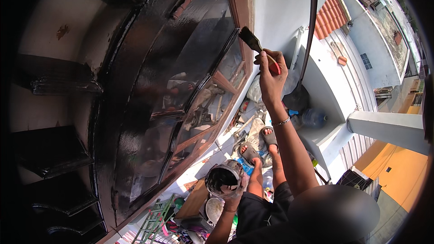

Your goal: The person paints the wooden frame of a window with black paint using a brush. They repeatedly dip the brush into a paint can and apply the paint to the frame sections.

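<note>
My right hand (272, 74) is raised and closed round the handle of a paintbrush (251, 39), whose dark bristles point up toward the wooden window frame (246, 4). Bristle tips are close to the frame's edge; whether they touch it I cannot tell. Lower down, my left hand (235, 197) grips a paint can (217, 171) from its side, with dark, glossy paint inside and smears on its rim. Left of both hands stands a large dark-painted wooden panel with glass panes (199, 40), parts of it shiny, other strips still reddish brown.
My sandalled feet (248, 152) stand among clutter. A white bucket (214, 210), a green metal rack (153, 221) and a large clear water bottle (313, 117) are nearby. A dark hanging cable (312, 27) runs beside my right arm, along a white wall (280, 4).
</note>
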### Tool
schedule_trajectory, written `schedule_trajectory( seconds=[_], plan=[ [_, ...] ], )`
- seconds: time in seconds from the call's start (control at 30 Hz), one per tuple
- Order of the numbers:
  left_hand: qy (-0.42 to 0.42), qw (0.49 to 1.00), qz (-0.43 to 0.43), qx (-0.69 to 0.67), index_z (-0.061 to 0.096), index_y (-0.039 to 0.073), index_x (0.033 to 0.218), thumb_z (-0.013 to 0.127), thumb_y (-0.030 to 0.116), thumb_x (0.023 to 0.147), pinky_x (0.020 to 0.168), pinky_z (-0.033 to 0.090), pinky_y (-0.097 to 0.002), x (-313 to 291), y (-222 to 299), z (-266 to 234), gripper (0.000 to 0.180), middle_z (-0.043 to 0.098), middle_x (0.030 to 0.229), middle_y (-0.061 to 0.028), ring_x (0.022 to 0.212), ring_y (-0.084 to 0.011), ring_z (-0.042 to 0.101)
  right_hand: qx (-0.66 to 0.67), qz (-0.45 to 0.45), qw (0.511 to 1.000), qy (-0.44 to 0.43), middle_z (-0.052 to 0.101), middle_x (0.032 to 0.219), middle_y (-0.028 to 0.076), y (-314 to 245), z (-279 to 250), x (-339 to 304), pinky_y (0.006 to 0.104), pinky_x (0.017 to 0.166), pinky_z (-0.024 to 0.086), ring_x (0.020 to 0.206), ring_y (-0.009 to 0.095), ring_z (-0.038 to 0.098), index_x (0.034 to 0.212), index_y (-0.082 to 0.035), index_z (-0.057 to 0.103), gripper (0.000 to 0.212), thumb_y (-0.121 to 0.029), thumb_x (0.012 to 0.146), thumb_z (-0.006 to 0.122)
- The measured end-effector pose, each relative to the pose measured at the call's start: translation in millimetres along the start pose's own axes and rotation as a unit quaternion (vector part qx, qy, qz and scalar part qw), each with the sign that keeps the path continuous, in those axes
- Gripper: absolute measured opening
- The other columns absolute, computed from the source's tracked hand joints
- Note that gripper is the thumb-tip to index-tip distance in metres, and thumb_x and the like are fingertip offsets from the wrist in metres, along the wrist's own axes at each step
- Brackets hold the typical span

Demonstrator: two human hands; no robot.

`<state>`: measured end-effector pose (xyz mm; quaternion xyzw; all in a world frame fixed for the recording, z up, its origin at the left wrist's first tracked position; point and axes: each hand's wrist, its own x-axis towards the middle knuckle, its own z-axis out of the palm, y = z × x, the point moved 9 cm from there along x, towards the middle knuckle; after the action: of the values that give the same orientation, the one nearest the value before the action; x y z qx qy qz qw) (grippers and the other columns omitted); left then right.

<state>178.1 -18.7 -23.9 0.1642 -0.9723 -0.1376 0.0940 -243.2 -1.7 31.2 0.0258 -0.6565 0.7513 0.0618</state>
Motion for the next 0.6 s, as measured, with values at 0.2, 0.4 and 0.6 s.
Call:
schedule_trajectory(
  seconds=[0.2, 0.4, 0.6],
  plan=[
    [0.017, 0.999, -0.006, 0.026, 0.067, 0.013, 0.126, 0.074, 0.018, 0.094, 0.083, 0.055, -0.0393, 13, 7, -6, 0.033, 0.075, 0.115, -0.0035, 0.098, -0.0258, 0.073, 0.019, 0.039, 0.997, -0.061, 0.075, 0.089, 0.011, 21, 19, -20, 0.0295, 0.078, 0.056, 0.081, 0.015, 0.072, 0.11, 0.001, 0.067, 0.023, -0.02, 0.1, 0.069],
    [-0.057, 0.963, 0.171, 0.2, 0.073, 0.002, 0.109, 0.075, 0.019, 0.094, 0.081, 0.057, -0.0372, 18, 33, -1, 0.023, 0.076, 0.108, -0.0085, 0.094, -0.0245, 0.074, 0.021, 0.012, 0.999, 0.027, 0.075, 0.086, 0.009, 24, -11, -5, 0.0281, 0.078, 0.054, 0.082, 0.013, 0.071, 0.109, -0.001, 0.066, 0.025, -0.025, 0.103, 0.066],
    [-0.018, 0.998, 0.046, 0.032, 0.07, 0.0, 0.113, 0.079, 0.021, 0.09, 0.086, 0.057, -0.0374, 22, 21, -7, 0.033, 0.075, 0.11, -0.0105, 0.098, -0.0264, 0.073, 0.023, 0.067, 0.995, -0.07, 0.072, 0.094, 0.009, 35, 14, -11, 0.0269, 0.078, 0.052, 0.084, 0.012, 0.068, 0.112, 0.003, 0.062, 0.026, -0.021, 0.104, 0.065]
  ],
)
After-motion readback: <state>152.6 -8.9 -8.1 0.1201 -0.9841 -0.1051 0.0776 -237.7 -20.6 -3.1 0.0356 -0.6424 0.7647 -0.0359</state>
